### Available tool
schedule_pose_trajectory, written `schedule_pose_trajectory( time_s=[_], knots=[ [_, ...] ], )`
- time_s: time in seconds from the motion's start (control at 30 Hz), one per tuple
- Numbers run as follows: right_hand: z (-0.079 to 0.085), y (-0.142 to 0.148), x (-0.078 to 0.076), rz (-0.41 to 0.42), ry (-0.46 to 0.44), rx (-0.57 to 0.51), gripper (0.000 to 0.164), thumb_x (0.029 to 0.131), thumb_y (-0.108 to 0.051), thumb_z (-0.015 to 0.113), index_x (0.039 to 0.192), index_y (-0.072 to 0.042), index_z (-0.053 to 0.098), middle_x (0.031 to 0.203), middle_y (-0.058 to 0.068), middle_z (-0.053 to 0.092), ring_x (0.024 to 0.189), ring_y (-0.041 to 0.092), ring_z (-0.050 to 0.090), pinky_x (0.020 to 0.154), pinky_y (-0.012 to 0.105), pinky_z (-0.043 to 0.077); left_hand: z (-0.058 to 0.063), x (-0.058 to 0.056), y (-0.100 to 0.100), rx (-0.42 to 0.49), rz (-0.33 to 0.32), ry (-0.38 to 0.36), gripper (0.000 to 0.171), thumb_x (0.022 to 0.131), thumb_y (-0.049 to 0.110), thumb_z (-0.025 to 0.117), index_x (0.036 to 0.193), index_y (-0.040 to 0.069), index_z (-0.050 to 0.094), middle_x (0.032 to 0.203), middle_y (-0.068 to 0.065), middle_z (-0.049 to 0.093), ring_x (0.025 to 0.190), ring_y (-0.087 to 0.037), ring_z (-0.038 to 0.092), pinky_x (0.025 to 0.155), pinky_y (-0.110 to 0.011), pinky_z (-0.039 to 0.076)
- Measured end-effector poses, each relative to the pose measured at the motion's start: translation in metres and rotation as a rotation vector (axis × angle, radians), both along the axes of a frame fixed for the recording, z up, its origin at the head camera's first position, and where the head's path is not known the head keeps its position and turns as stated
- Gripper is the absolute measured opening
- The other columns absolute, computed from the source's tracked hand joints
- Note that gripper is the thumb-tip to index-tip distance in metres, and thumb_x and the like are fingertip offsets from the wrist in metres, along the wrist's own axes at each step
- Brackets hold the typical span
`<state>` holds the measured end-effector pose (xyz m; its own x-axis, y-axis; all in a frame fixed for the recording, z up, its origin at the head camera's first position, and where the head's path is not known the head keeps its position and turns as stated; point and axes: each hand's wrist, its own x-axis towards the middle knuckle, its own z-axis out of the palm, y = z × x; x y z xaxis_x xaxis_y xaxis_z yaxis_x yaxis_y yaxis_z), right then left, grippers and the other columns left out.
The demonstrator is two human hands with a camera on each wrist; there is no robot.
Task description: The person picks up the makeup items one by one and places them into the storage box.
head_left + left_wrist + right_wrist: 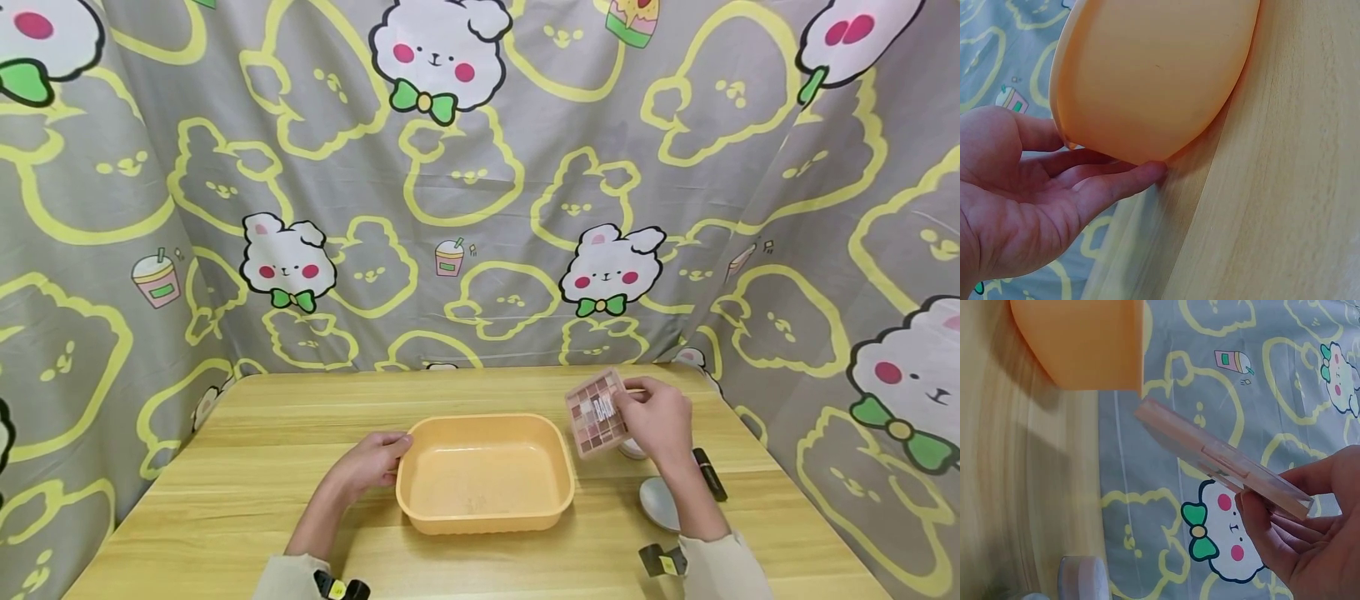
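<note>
An orange-yellow plastic basin (487, 525) sits on the wooden table, with nothing inside. At its left end my left hand (367, 462) grips it, thumb at the rim and fingers against the outer wall, as the left wrist view shows. My right hand (663, 421) pinches an eyeshadow palette (596, 414) by one edge, just right of the basin's far right corner. Many small brown and pink squares show through its clear lid, which bears white letters. In the right wrist view the palette (1222, 456) appears edge-on, raised above the table and tilted.
Beneath the right hand stands a small pale round container (1084, 578), partly hidden in the head view. Nearer lies a white round disc-like item (658, 503), overlapped by the forearm. A black tube (710, 475) lies to its right. Patterned grey curtains (465, 208) enclose the table.
</note>
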<state>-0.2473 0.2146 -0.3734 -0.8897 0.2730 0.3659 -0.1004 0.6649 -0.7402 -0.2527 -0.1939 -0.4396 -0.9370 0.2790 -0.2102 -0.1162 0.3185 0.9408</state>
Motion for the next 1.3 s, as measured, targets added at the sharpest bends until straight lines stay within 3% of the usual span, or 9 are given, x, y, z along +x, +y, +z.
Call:
schedule_pose_trajectory(
  time_s=[0.57, 0.9, 1.07, 1.3],
  knots=[
    [0.010, -0.005, 0.003, 0.021, -0.060, -0.133, 0.026, 0.090, -0.017, 0.066, 0.108, 0.001, 0.073, 0.089, 0.019, 0.077, 0.064, 0.011, 0.068, 0.054, 0.025, 0.052, 0.000, 0.000, 0.000, 0.010, -0.004, 0.000, 0.053, 0.110, 0.026, 0.042, 0.147, -0.011, 0.042, 0.131, -0.026, 0.063, 0.117, -0.033, 0.066, 0.091, -0.047, 0.058],
    [0.010, -0.013, 0.002, 0.119, -0.153, -0.243, 0.031, 0.091, -0.021, 0.071, 0.113, 0.001, 0.071, 0.086, 0.011, 0.077, 0.066, 0.012, 0.065, 0.057, 0.027, 0.052, 0.000, 0.001, 0.000, 0.020, -0.013, 0.001, 0.053, 0.110, 0.026, 0.042, 0.147, -0.012, 0.042, 0.130, -0.027, 0.064, 0.116, -0.033, 0.066, 0.090, -0.045, 0.058],
    [0.008, -0.022, 0.002, 0.176, -0.186, -0.292, 0.033, 0.092, -0.020, 0.071, 0.117, 0.001, 0.069, 0.090, 0.014, 0.077, 0.068, 0.013, 0.068, 0.058, 0.027, 0.055, 0.001, 0.001, -0.001, 0.015, -0.015, 0.002, 0.053, 0.110, 0.026, 0.041, 0.147, -0.012, 0.042, 0.130, -0.027, 0.063, 0.116, -0.033, 0.066, 0.091, -0.046, 0.058],
    [0.005, -0.036, 0.003, 0.221, -0.201, -0.289, 0.033, 0.092, -0.020, 0.071, 0.117, 0.002, 0.069, 0.090, 0.014, 0.077, 0.069, 0.012, 0.068, 0.059, 0.026, 0.056, 0.000, 0.000, 0.001, 0.017, -0.008, 0.000, 0.052, 0.110, 0.025, 0.041, 0.147, -0.013, 0.041, 0.132, -0.028, 0.062, 0.119, -0.036, 0.065, 0.092, -0.048, 0.058]
  ],
)
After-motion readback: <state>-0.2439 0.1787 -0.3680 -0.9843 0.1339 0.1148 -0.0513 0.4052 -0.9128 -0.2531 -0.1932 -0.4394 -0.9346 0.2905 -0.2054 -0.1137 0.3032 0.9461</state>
